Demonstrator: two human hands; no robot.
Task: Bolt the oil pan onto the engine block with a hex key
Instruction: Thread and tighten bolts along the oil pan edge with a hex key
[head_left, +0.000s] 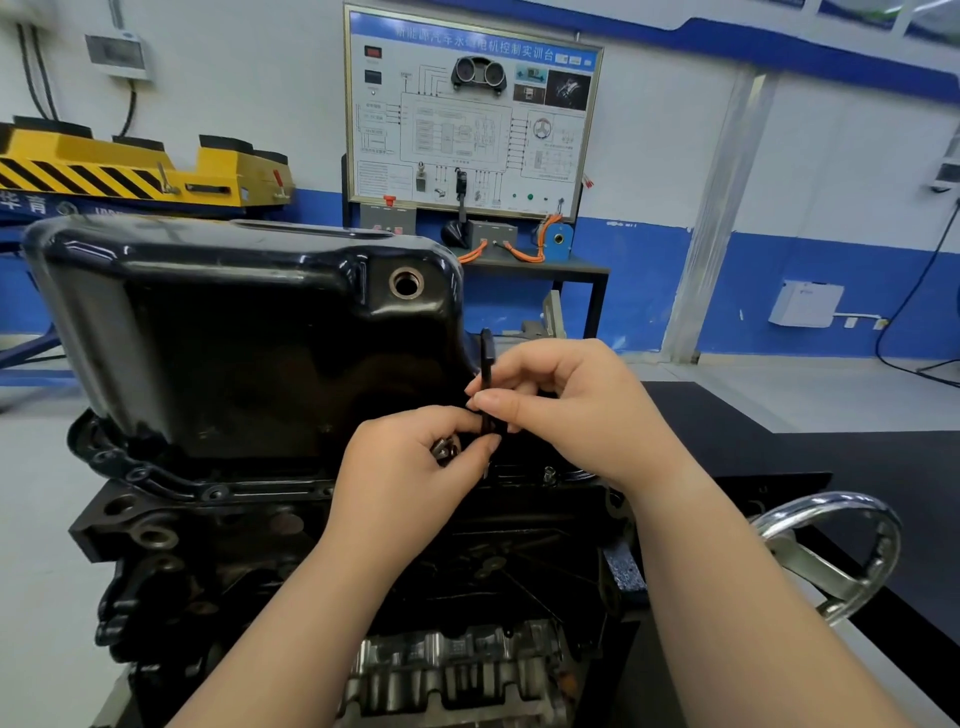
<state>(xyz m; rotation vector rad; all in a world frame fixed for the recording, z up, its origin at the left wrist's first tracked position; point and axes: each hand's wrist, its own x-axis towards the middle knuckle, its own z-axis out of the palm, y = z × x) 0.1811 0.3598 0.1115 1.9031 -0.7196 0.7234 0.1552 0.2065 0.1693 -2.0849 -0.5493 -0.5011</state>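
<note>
A glossy black oil pan (223, 332) sits upside down on the dark engine block (218, 561). Its flange (171, 480) shows empty bolt holes along the near edge. A black hex key (487, 364) stands upright by the pan's right side. My right hand (566, 410) pinches the key's shaft. My left hand (410, 467) curls round several small metal bolts (445, 450), and its fingertips touch the key lower down. One bolt (549, 474) stands in the flange just right of my hands.
A chrome handwheel (831, 551) sticks out at the right of the engine stand. A black mat (779, 447) covers the floor to the right. Behind stand a training board (467, 114) on a table and a yellow lift (130, 166).
</note>
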